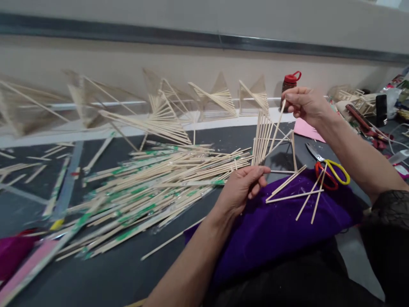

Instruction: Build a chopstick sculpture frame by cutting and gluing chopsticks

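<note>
My right hand (303, 104) is raised, its thumb and fingers pinching the upper end of a thin wooden stick (280, 119). The stick slants down beside a small stick frame (262, 138) with a fan of parallel sticks on one side. Just in front of that frame, my left hand (244, 187) has its thumb and fingers pressed together; anything between them is too small to make out. Beneath my hands lies a purple cloth (287, 230) with several loose sticks (295, 195) on it. Scissors (321, 160) with one red and one yellow handle rest at its far right edge.
Left of my hands spreads a large pile of sticks (166, 170), some in green-marked plastic sleeves. Several finished-looking stick models (217, 100) stand along the wall. A bottle with a red lid (290, 79) is behind my right hand. Mixed items, including a phone (381, 111), crowd the far right.
</note>
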The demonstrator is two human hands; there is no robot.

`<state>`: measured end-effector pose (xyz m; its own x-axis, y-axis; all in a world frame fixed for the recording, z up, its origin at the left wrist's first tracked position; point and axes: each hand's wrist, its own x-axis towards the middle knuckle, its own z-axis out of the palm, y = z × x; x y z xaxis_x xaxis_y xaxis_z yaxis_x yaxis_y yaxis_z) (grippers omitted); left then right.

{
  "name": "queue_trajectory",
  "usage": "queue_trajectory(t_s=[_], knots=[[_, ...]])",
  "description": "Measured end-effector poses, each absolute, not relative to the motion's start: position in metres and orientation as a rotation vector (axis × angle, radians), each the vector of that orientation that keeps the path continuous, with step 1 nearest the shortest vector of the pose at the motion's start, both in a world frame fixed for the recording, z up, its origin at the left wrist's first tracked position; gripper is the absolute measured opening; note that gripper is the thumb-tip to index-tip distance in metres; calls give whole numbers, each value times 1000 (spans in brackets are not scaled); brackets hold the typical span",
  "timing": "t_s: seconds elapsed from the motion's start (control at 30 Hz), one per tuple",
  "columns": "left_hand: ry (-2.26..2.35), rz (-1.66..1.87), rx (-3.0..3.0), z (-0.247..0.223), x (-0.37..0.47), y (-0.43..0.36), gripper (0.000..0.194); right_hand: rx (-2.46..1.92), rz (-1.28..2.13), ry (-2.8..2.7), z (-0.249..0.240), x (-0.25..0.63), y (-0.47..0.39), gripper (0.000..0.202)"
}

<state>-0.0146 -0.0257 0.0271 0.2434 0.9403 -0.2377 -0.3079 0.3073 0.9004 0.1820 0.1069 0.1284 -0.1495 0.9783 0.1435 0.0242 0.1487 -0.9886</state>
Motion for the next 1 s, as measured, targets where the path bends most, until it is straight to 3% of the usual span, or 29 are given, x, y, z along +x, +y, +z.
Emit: queue_trajectory(t_s=[0.1, 0.4, 1.0], knots=[[953, 951, 624, 26, -11, -21, 17, -1108, 1216, -1346, 114, 191, 126, 3], [898, 890, 180, 23, -1, -14, 36, -1184, 1281, -1324, 77, 187, 138, 7], [768, 969, 80, 10, 14, 3, 40, -1156, 1306, -1313, 53, 181, 150, 14]])
